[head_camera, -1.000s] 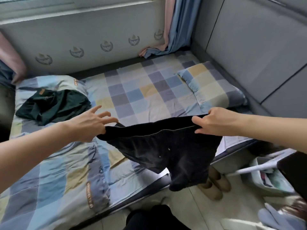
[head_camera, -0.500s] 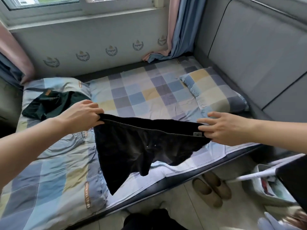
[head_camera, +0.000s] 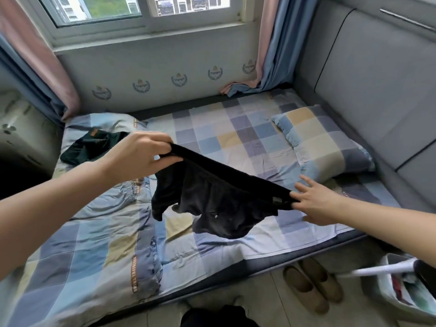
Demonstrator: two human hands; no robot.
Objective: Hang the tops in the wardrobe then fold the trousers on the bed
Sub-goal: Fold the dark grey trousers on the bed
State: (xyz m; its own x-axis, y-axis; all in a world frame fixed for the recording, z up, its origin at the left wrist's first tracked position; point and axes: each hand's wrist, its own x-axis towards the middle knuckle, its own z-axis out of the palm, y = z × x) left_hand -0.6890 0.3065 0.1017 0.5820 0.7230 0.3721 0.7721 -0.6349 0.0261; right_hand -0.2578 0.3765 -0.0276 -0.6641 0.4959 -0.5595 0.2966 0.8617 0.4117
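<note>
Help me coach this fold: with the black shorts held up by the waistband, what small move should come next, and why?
Probably lower the black shorts flat onto the bed. The left hand and right hand pinch the waistband ends, the left higher, and the legs hang bunched just above the sheet, so nothing can be folded yet.

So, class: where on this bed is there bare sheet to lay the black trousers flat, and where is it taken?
Bare checked sheet lies between the folded quilt and the pillow, running back to the wall. The left side is crowded: the quilt, with a dark green garment on it. The left hand and right hand hold the black trousers above the sheet's near part.
</note>
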